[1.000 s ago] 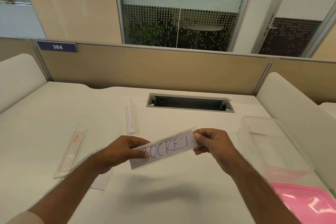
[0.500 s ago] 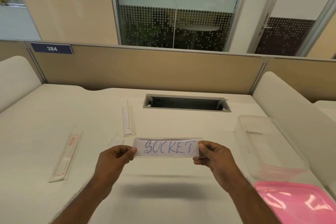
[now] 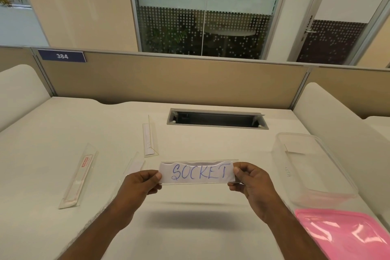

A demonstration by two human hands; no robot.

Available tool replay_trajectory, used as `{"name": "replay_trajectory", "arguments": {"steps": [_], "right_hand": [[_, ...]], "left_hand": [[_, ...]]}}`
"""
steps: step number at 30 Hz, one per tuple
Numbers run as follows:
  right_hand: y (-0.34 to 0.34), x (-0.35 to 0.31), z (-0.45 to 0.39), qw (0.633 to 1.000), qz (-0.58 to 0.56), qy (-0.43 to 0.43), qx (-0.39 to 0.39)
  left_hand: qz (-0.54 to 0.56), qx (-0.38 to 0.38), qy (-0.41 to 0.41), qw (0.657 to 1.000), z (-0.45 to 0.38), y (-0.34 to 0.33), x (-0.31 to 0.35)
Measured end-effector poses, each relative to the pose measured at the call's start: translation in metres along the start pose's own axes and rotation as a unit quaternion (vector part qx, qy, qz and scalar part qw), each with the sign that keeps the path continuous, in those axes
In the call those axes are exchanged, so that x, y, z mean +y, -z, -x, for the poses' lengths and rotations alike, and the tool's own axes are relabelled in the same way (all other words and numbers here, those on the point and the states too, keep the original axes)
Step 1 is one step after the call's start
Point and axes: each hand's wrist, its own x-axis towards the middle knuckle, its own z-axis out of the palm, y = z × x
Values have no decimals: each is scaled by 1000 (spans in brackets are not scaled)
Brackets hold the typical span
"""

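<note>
Presently you hold the label (image 3: pixel 197 173) level above the desk (image 3: pixel 190 228), clear of it, with its shadow falling beneath. Your left hand (image 3: pixel 137 183) pinches the left end and your right hand (image 3: pixel 253 183) the right end, thumbs in front. Gripping at the ends keeps the word SOCKET unobscured and facing you — apparently to check how the paper sits in its clear cover. Spare sleeves (image 3: pixel 78 177) lie to the left; the open box (image 3: pixel 280 148) stands at right — the likely destination
</note>
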Motion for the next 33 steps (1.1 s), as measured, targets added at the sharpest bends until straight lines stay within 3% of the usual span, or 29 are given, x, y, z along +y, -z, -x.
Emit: {"name": "replay_trajectory", "arguments": {"steps": [10,15,23,33], "right_hand": [[17,-11,-2,999,9,25,19],[24,-18,-4,999,-5,37,28],[47,-28,-7,996,25,-75,-45],[66,-45,-23,997,68,-48,0]], "left_hand": [[-23,-33,-13,999,-9,-27,11],[2,-4,-23,1000,-17,-45,18],[14,-33,-20,999,-26,-62,22],[6,-67,7,998,-39,-90,23]]}}
